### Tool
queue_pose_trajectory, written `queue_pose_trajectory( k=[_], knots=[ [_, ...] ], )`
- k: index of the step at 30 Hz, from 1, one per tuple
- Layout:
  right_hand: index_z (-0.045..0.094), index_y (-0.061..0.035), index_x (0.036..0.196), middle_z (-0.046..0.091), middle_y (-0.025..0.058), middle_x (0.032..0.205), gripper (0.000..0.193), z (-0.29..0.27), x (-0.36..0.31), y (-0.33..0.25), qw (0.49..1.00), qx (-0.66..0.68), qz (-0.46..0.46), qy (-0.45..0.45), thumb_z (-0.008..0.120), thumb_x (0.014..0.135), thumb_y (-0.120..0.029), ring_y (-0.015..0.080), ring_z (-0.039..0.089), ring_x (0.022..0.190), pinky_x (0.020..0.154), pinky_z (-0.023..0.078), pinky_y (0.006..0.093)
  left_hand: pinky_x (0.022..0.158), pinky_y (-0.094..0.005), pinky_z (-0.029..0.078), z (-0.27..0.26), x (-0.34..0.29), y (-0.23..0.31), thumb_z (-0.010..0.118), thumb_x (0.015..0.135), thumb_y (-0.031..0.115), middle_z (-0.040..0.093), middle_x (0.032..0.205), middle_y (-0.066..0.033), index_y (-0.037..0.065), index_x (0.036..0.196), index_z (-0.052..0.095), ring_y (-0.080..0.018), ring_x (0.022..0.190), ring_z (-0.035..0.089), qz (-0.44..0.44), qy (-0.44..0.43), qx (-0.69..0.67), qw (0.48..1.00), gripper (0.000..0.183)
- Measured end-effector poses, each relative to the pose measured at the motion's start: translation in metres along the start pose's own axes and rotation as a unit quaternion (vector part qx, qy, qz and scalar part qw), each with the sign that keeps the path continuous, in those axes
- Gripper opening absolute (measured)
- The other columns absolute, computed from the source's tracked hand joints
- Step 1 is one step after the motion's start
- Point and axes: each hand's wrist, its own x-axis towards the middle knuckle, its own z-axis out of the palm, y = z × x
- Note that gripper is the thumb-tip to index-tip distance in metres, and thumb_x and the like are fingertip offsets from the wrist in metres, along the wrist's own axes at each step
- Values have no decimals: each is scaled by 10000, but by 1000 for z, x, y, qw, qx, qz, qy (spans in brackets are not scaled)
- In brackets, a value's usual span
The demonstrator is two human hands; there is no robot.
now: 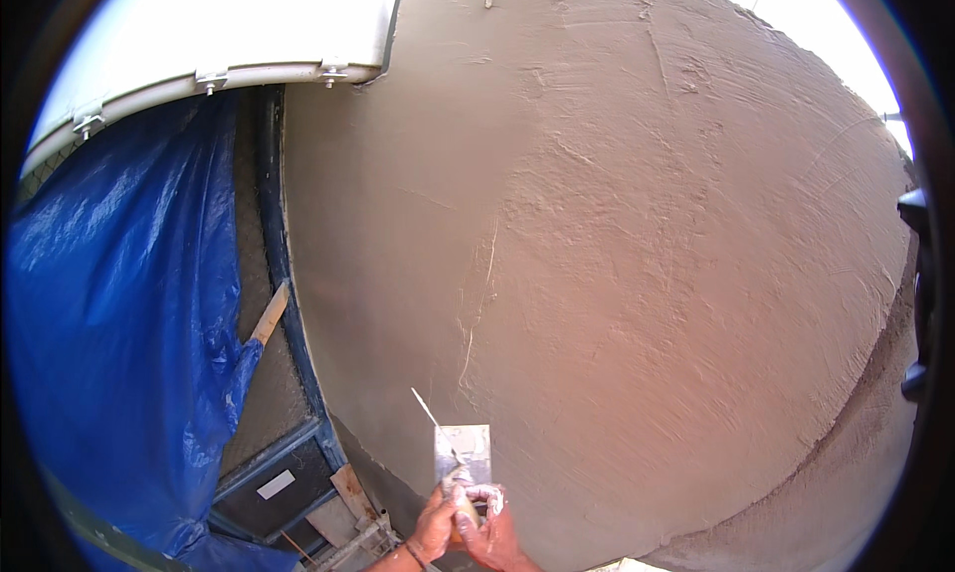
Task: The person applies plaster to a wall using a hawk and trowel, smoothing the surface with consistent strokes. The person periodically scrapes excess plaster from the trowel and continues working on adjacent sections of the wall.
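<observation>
- Two bare hands meet at the near edge, a little left of the middle, with a rectangular metal plate (pixel 466 439), probably a plastering trowel's blade, just beyond them.
- Left hand (pixel 430 530): wrapped on a pale handle (pixel 468 512), with a dark band (pixel 414 554) at its wrist. Right hand (pixel 494 539): fingers curled close against the same handle; I cannot tell whether they clamp it or another grip hidden behind.
- One thin, pale-coated blade (pixel 426 410) slants far and left from the hands across the plate's corner, apparently a second tool seen edge-on. Holding both so close probably keeps them steady, within reach of each other.
- Beyond stands a brown plastered wall (pixel 637 274), smoother at left, ridged at right. I cannot tell whether the plate touches it.
- Left of the wall, a blue tarpaulin (pixel 119 303) hangs in folds, perhaps as a splash guard; a wooden slat (pixel 270 316) juts from its edge beside a dark blue frame (pixel 306 368).
- Near left, board offcuts (pixel 350 490) lean by the frame's foot.
- Far left, a white panel (pixel 229 25) carries small metal brackets (pixel 211 85) along its rim, likely for fixing.
- A white label (pixel 277 484) sits on the dark lower panel (pixel 284 507); no writing is legible.
</observation>
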Motion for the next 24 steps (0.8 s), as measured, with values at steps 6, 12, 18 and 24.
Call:
queue_pose_trajectory(
  k=[6, 12, 18, 24],
  knots=[
    [520, 31, 1353, 645, 140, 1175, 425, 50, 1, 51, 925, 226, 289, -94, 560, 1003, -207, 208, 593, 1104, 955, 481, 339, 1049, -380, 460, -24, -16, 24, 524, 1071, 240, 598, 1252, -99, 66, 1399, 472, -213, 1159, 596, 29, 13, 71, 997, 375],
    [558, 9, 1329, 661, 143, 1184, 403, 63, 39, 45, 939, 193, 251, -134, 605, 997, -215, 197, 604, 1081, 944, 495, 362, 982, -342, 486, -30, 0, 64, 584, 1050, 212, 602, 1187, -55, 61, 1377, 483, -151, 1104, 582, -13, 17, 151, 988, 374],
    [593, -18, 1235, 691, 189, 1057, 359, 60, 130, -28, 996, -5, -83, 44, 655, 938, -209, 312, 683, 928, 819, 536, 415, 898, -406, 556, -21, -12, 154, 624, 1023, 160, 605, 1237, -113, 65, 1369, 464, -212, 1091, 630, 81, -89, 191, 974, 393],
    [588, -3, 1132, 657, 188, 871, 243, -55, 311, -194, 842, -412, -301, 174, 585, 990, -199, 265, 676, 668, 527, 543, 382, 739, -413, 621, -89, -7, 211, 631, 1022, 270, 671, 1082, -191, 63, 1137, 462, -285, 914, 716, 194, 7, 205, 959, 291]
  ],
)
